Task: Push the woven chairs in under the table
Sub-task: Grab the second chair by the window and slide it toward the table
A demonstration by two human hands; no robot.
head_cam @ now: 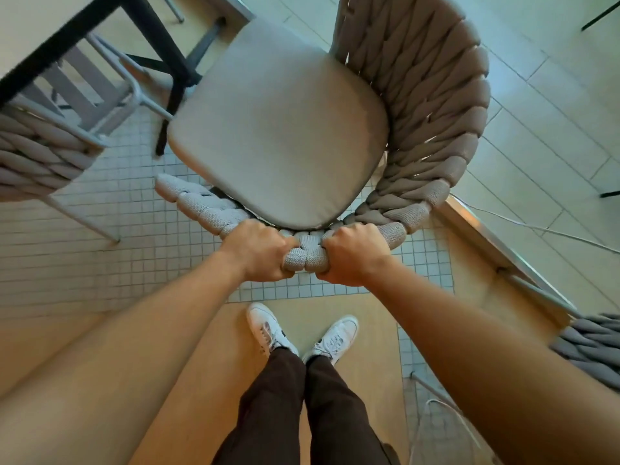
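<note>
**Cloth, metal and tile**

The chair (432, 105) back is thick knitted cloth rope, rough and matt; its seat cushion (278, 129) is smooth matt fabric. The neighbouring chair (43, 152) has a painted metal frame. The floor (100, 250) is small matt tiles. The desk (37, 25) has a dark matt edge.

Soft, even daylight fills my view, cooler and brighter at upper right on the floor tiles (553, 105). Shadows are faint. The wide lens bends the edges strongly, and my forearms blur slightly near the bottom corners.
</note>
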